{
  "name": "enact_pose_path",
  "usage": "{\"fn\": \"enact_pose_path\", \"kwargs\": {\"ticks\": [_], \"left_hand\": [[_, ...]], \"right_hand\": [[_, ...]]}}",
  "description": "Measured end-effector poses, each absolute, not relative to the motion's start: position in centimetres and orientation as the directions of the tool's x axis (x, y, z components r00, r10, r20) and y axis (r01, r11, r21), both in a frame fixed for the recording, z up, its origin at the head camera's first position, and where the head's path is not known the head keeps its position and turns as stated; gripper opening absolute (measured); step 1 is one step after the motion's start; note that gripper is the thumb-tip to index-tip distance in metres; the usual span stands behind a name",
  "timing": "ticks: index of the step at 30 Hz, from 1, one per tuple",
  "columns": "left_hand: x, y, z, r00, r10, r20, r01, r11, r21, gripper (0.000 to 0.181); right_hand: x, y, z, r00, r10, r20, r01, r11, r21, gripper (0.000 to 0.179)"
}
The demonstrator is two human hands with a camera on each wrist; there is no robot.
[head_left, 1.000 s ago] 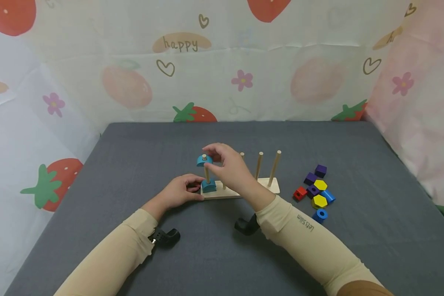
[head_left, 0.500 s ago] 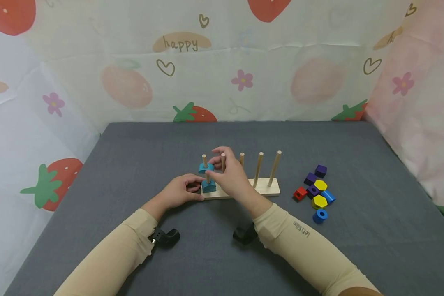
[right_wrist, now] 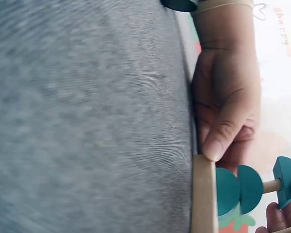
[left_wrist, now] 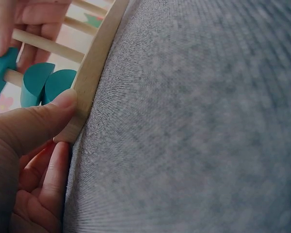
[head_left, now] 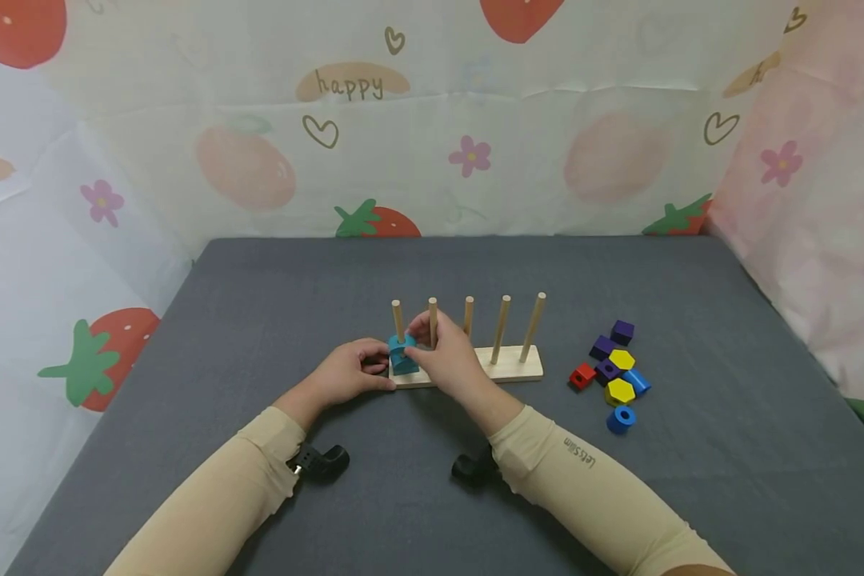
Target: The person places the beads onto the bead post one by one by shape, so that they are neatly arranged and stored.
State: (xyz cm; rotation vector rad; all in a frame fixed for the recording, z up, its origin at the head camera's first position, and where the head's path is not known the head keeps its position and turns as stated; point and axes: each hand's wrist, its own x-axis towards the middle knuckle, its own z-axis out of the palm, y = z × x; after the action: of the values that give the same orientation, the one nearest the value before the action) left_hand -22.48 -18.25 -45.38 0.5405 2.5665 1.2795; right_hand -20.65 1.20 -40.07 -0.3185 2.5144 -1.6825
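A wooden peg board (head_left: pixel 507 366) with several upright pegs lies in the middle of the table. My left hand (head_left: pixel 349 370) grips its left end, with the thumb (left_wrist: pixel 65 99) on the front edge. Two teal half-round blocks (right_wrist: pixel 250 189) are stacked low on the leftmost peg (head_left: pixel 398 314). Above them, a third teal half-round block (right_wrist: pixel 284 177) is threaded on the same peg. My right hand (head_left: pixel 454 360) pinches this upper block between thumb and fingers; both wrist views show a gap beneath it.
Right of the board lies a loose group of blocks: purple cubes (head_left: pixel 622 331), yellow hexagons (head_left: pixel 620 392), a red cube (head_left: pixel 582 376), a blue cylinder lying on its side (head_left: pixel 638 382) and another blue cylinder (head_left: pixel 621 420). Patterned cloth (head_left: pixel 468 192) hangs behind the grey table.
My right hand has moved down along the leftmost peg, bringing the upper teal block from near its top closer to the stacked blocks. The left hand has stayed on the board.
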Motion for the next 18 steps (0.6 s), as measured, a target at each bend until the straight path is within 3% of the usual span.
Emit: {"fn": "enact_pose_path", "kwargs": {"ticks": [18], "left_hand": [[-22.54,-18.25,-45.52,-0.909,0.415,-0.034,0.217,0.541,0.812,0.044]], "right_hand": [[-20.63,1.30,-40.36,-0.972,-0.234,0.011,-0.110,0.417,-0.902,0.027]]}}
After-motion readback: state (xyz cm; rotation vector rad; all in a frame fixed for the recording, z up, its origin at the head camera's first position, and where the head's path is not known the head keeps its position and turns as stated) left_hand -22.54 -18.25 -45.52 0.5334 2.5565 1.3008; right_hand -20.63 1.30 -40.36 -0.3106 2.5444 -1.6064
